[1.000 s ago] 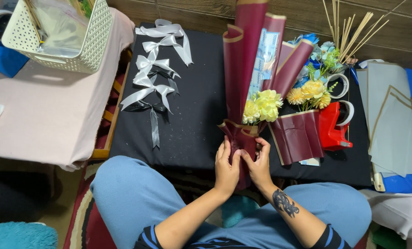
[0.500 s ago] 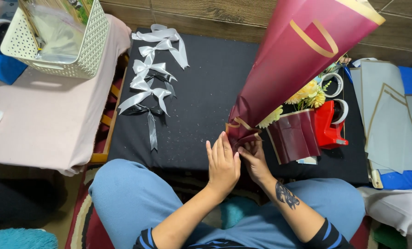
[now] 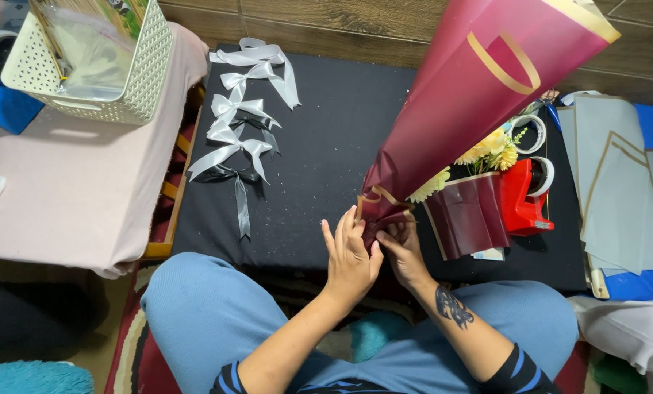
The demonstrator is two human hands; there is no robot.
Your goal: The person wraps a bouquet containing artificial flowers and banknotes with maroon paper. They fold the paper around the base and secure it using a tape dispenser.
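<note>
Black cloth-covered surface (image 3: 319,168) is sitting low in front of a wood-plank wall, w/ a pink-covered surface (image 3: 71,197) lying beside it on the left. The person is sitting right at the black one, knees in blue trousers showing at the bottom.

Both hands are working at the narrow bottom end of a dark red wrapping cone (image 3: 472,95) w/ gold trim. Cone is tilting up and away to the right, its wide mouth reaching the top edge of view. Left hand (image 3: 350,257) is pressing against the cone's tip from the left, fingers mostly straight, thumb side tucked onto the folded paper. Right hand (image 3: 401,248) is pinching the same tip from below and right, fingers curled onto it. The two hands are touching each other at the tip. Tattoo is showing on the right forearm.

Just right of the tip, yellow flowers (image 3: 487,149) are peeking out from behind the cone, standing in a second dark red wrap (image 3: 466,215). A red tape dispenser (image 3: 525,197) is sitting just beside that wrap, w/ a tape roll (image 3: 528,131) behind it. Further right, grey-blue paper sheets (image 3: 622,190) are lying stacked.

On the left part of the black surface, white and grey ribbon bows (image 3: 239,124) are lying in a loose row, well apart from the hands. A white perforated basket (image 3: 133,87) is standing on the pink surface, holding clear plastic bags.
</note>
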